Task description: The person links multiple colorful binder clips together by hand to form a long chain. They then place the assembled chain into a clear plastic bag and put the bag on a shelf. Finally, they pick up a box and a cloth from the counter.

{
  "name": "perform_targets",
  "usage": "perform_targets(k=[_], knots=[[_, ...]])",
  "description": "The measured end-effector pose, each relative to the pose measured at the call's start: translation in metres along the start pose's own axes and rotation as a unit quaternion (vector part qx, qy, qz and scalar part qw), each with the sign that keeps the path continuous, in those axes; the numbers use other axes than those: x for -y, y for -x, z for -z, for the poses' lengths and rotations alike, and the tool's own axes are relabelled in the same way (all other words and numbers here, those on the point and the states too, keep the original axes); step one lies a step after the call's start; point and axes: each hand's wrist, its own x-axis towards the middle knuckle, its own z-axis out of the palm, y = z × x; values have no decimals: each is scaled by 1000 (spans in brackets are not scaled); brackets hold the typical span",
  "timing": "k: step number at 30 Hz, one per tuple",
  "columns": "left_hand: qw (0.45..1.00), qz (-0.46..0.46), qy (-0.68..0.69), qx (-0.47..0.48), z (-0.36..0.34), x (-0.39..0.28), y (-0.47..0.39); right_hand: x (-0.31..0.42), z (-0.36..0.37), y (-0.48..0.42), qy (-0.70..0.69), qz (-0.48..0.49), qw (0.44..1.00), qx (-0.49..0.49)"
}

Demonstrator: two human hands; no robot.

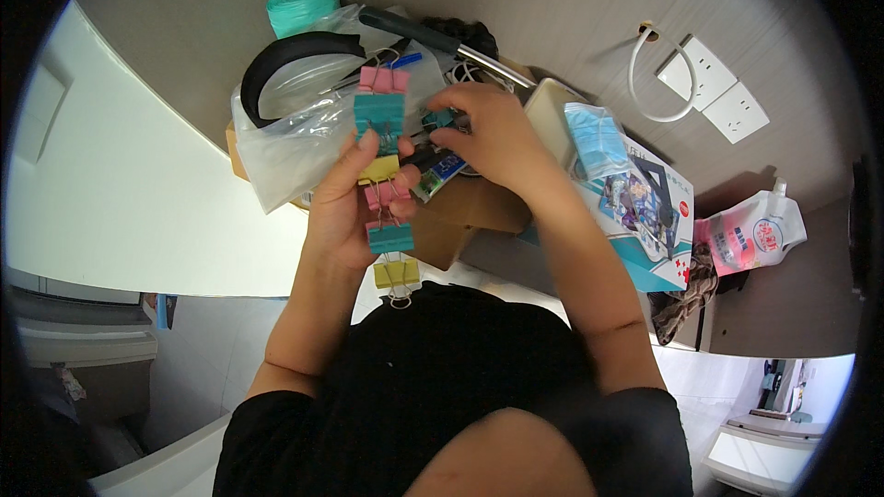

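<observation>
A chain of pink, teal and yellow binder clips (380,114) is gripped in my left hand (338,203). Its clips hook onto one another by their wire handles; the lowest yellow clip (396,275) hangs below my palm. My fingers cover part of the chain's middle. To its right, my right hand (501,134) has a teal binder clip (438,119) between thumb and index finger, over a cardboard box (476,210) full of odds and ends. The rest of that clip is partly hidden by the hand.
Behind the chain lie a clear plastic bag (290,159), a black curved band (266,69), a teal roll (302,3) and a black-handled metal rod (414,31). At right are packaged blue masks (597,141), a white-teal box (663,186), a pouch (753,231) and wall sockets (715,86).
</observation>
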Motion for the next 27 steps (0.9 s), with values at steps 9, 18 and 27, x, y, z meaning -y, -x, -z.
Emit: perform_targets(k=[9, 18, 27], knots=[[996, 70, 59, 9, 4, -4, 2, 0, -1, -5, 59, -47, 997, -32], [993, 102, 51, 35, -6, 13, -11, 7, 42, 33, -516, -248, 808, -141], [994, 81, -50, 45, -47, 49, -36, 23, 58, 70, -276, -117, 930, -213]])
